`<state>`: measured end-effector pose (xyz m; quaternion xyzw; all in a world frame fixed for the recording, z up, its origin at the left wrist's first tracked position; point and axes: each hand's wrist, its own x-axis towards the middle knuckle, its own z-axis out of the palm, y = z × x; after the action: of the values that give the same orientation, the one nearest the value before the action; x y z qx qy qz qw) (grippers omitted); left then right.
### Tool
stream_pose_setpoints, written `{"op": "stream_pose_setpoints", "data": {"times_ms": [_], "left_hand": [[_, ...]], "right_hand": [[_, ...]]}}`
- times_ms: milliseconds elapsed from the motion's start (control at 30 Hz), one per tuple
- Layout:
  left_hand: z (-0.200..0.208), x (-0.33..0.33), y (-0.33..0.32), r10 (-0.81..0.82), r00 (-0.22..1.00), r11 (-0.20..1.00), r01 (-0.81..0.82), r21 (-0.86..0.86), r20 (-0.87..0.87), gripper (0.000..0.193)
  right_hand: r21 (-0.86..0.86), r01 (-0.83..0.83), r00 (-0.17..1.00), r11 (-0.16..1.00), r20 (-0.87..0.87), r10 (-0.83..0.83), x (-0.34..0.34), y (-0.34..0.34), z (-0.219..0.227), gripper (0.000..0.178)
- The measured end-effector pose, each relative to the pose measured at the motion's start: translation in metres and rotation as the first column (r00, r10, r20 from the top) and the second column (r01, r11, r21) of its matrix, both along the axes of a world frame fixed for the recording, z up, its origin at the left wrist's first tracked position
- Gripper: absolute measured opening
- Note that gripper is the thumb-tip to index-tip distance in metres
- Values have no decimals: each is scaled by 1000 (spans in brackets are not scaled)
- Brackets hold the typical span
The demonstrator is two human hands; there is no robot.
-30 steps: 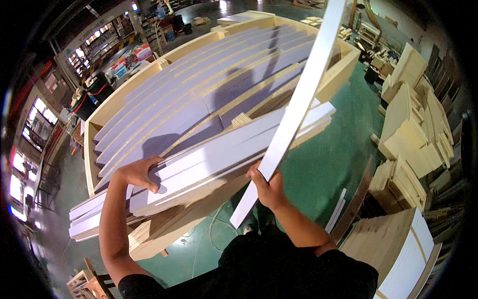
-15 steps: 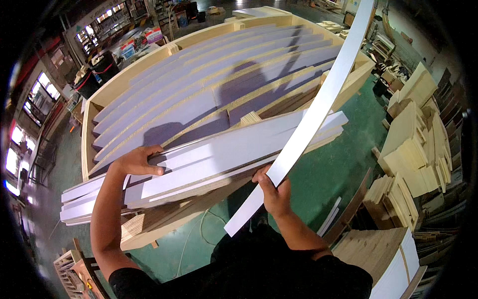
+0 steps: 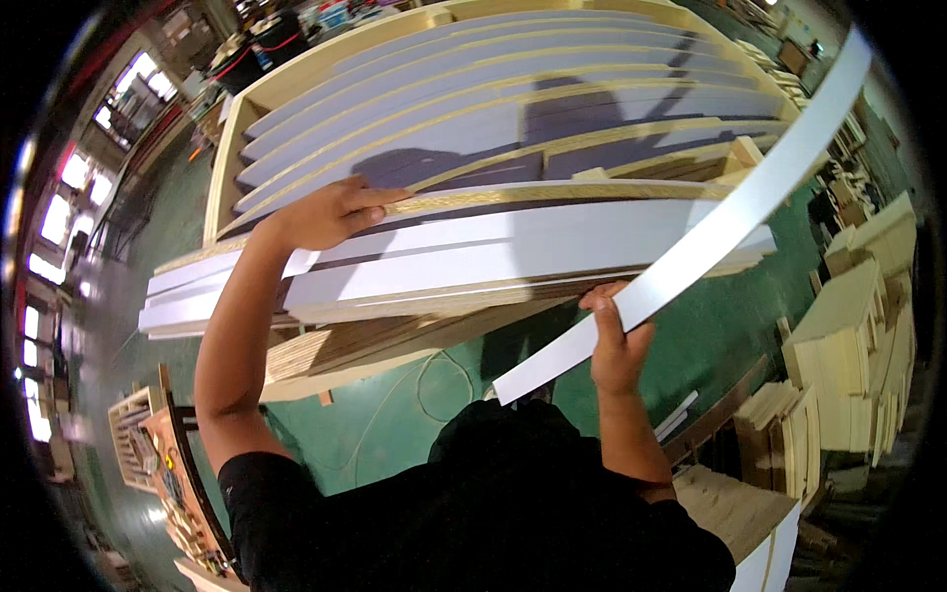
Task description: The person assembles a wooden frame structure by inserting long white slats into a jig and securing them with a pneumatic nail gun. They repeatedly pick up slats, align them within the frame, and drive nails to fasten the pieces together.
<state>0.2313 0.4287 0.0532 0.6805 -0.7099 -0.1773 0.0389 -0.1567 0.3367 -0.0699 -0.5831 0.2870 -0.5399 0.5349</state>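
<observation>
My right hand [image 3: 619,345] is wrapped around a long white strip [image 3: 710,222]. The strip slants up from near my body to the far right, above the other boards. My left hand [image 3: 321,212] pinches the far strip of the stack by its raw yellowish edge [image 3: 493,199], thumb on the near side and index finger along the top. That strip stands tilted on edge. Nearer to me, several white boards [image 3: 424,261] lie flat on top of one another, their brown core showing at the front edge.
Beyond the stack, a big pale wooden frame [image 3: 229,173] holds several white strips [image 3: 434,94] on edge in rows. Pale boards [image 3: 838,340] are piled at the right. A thin hose [image 3: 419,390] curls on the green floor [image 3: 395,434]. At lower left stands a workbench [image 3: 178,459].
The far strip under my left hand has turned up on edge, showing its yellowish side. My right hand still carries its white strip. The view has shifted, placing the stack higher and further right.
</observation>
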Motion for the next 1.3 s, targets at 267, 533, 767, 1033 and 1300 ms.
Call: {"op": "stream_pose_setpoints", "data": {"times_ms": [267, 533, 767, 1033, 1300], "left_hand": [[-13, -13, 13, -15, 997, 991, 5, -136, -71, 44], [-3, -35, 31, 89, 996, 991, -90, -96, -18, 41], [1, -35, 37, 2, 1000, 984, 4, -177, 30, 44], [0, -29, 43, -104, 978, 871, 179, -457, 183, 46], [-8, -28, 59, -129, 992, 950, 118, -289, -18, 40]], "right_hand": [[170, 104, 994, 980, 9, -107, -7, -4, -18, 23], [194, 112, 993, 975, 25, -120, -2, 1, -9, 32], [185, 131, 990, 974, 32, -139, 1, 1, -8, 22], [175, 134, 990, 975, 27, -141, 1, 0, -12, 30], [229, 206, 978, 951, -2, -211, 5, 5, -5, 32]]}}
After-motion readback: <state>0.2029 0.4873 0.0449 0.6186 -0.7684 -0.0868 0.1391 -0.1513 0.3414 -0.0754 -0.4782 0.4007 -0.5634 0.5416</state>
